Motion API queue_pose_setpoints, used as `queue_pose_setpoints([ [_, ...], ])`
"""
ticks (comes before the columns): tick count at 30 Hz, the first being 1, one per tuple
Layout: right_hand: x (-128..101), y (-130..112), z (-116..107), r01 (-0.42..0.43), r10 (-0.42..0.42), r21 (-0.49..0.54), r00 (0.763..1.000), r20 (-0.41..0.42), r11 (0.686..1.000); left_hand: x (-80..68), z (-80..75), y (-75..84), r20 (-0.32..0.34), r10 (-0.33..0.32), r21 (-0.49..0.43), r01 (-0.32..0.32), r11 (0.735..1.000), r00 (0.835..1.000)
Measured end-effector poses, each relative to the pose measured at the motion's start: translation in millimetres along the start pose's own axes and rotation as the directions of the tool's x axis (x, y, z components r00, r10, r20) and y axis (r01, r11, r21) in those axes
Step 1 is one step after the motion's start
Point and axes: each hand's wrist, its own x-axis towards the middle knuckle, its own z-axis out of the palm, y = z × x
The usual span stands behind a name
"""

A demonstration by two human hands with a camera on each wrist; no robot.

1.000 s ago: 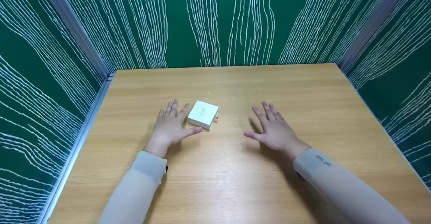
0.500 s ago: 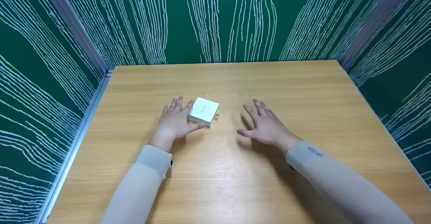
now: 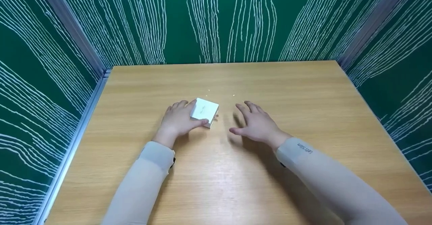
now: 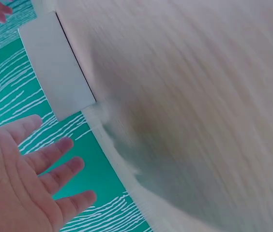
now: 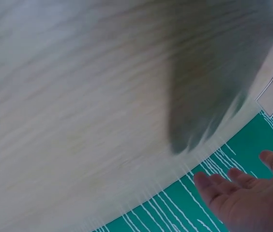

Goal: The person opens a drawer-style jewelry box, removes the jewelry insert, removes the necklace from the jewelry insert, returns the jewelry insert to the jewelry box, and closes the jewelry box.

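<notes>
A small white square box [image 3: 206,109] lies flat on the wooden table, with faint marking on its top. From its right side sticks a short pinkish tab [image 3: 216,117], also visible on the box's side in the right wrist view. My left hand [image 3: 176,119] is at the box's left; the thumb overlaps the near corner and the index finger overlaps the left edge in the head view. In the left wrist view, its loosely bent fingers [image 4: 61,176] are spread, with a gap to the box. My right hand [image 3: 258,125] hovers right of the box, fingers relaxed and holding nothing.
The wooden table [image 3: 216,184] runs back to a green wall [image 3: 233,22] with white wavy lines; similar panels stand on both sides. Metal posts [image 3: 72,25] mark the back corners. A few tiny pale specks lie on the table beyond the box.
My left hand has moved right, closer to the box, its fingers now more bent. My right hand has moved left toward the box. The box stays in place.
</notes>
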Motion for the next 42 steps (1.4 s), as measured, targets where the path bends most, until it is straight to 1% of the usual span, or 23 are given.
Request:
queue_pose_setpoints([
  [3, 4, -4, 0, -0.014, 0.014, -0.001, 1.000, -0.011, 1.000, 3.6, 0.6, 2.1, -0.009, 0.007, -0.013, -0.007, 1.000, 1.000],
  [7, 8, -9, 0, -0.041, 0.041, 0.007, 0.999, -0.006, 0.999, 6.3, 2.3, 2.2, -0.005, 0.011, -0.013, -0.011, 1.000, 1.000],
  [14, 13, -16, 0, -0.074, 0.074, 0.093, 0.997, 0.003, 0.993, 9.2, 6.9, 0.2, 0.001, 0.037, -0.048, -0.036, 0.998, 0.999],
  [23, 20, -29, 7, -0.091, 0.094, 0.169, 0.996, -0.010, 0.981, 11.4, 10.2, -0.7, 0.001, 0.026, -0.055, -0.025, 0.998, 1.000],
  [26, 22, -33, 10, -0.094, 0.099, 0.251, 0.995, -0.008, 0.963, 11.9, 11.0, -1.4, 0.007, 0.012, -0.057, -0.011, 0.998, 1.000],
  [30, 26, -36, 12, -0.101, 0.112, 0.358, 0.994, -0.008, 0.928, 13.0, 11.6, -2.5, 0.013, -0.003, -0.064, 0.004, 0.998, 1.000],
  [32, 27, -38, 12, -0.103, 0.117, 0.378, 0.993, -0.014, 0.920, 13.4, 11.4, -2.3, 0.011, -0.004, -0.067, 0.005, 0.998, 1.000],
  [38, 35, -40, 13, -0.102, 0.123, 0.401, 0.992, -0.028, 0.910, 13.7, 9.5, -1.5, 0.000, -0.002, -0.070, 0.002, 0.998, 1.000],
  [42, 41, -45, 15, -0.108, 0.135, 0.460, 0.991, -0.026, 0.881, 12.5, 8.4, -2.3, -0.014, 0.006, -0.066, -0.007, 0.998, 1.000],
])
